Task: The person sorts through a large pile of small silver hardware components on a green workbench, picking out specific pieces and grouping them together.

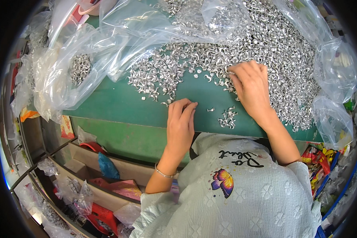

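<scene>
Near the front edge of the green tabletop (139,109), my left hand (180,125) has its thumb and fingers pinched together. Whatever lies between those fingertips, if anything, is too small to make out. My right hand (250,87) reaches to the near-left side of a large heap of small, curved silvery metal pieces (289,71). Its thumb and index fingertip close on a piece at the heap's edge. A smaller spread of the same pieces (156,75) lies beyond my left hand. Between my hands are a little cluster (227,118) and a single loose piece (211,110).
Clear plastic sheeting (127,35) drapes over the table's far left, and more plastic (339,71) hangs at the right. Below the front edge, a compartmented shelf (123,174) holds a blue bag (108,166) and a red container (101,218). Colourful packets (319,160) lie at the right.
</scene>
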Demonstrator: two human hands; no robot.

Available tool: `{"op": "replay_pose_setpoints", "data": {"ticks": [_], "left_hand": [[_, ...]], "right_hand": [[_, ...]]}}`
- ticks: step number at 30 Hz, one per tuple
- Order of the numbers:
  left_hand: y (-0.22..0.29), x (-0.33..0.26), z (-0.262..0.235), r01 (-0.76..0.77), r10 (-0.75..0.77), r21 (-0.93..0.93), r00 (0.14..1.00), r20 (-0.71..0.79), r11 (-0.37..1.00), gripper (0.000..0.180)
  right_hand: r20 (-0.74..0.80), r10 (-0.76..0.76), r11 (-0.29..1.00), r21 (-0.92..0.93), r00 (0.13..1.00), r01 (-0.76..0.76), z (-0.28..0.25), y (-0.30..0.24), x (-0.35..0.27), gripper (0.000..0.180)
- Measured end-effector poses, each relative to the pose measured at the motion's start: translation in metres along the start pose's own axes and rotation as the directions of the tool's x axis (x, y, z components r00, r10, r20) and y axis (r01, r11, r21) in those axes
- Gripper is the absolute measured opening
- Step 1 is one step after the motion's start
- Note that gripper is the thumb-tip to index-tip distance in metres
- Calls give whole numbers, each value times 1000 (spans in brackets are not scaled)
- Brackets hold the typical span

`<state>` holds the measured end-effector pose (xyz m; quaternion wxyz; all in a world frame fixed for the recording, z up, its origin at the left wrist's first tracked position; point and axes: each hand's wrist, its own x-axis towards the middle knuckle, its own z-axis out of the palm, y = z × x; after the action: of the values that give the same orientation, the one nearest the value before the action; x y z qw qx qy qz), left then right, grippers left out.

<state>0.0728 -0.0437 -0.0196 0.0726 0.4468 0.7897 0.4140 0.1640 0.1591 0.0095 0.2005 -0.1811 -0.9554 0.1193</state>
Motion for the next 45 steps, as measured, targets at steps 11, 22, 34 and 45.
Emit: {"op": "replay_pose_setpoints", "data": {"ticks": [11, 22, 34, 45], "left_hand": [[1, -6, 3, 24, -26, -55, 999, -44, 998, 22], [6, 0, 10, -50, 51, 136, 999, -6, 990, 26], [-14, -6, -17, 252, -187, 153, 919, -348, 956, 20], [-24, -19, -20, 199, -155, 173, 958, -240, 965, 15]], "right_hand": [[138, -181, 984, 34, 974, 178, 26, -34, -14, 13], [8, -269, 928, 270, 963, 257, 57, -41, 32, 13], [65, -288, 954, 105, 956, 280, 48, -56, 36, 12], [314, -430, 866, 407, 846, 289, 28, -38, 18, 6]]}}
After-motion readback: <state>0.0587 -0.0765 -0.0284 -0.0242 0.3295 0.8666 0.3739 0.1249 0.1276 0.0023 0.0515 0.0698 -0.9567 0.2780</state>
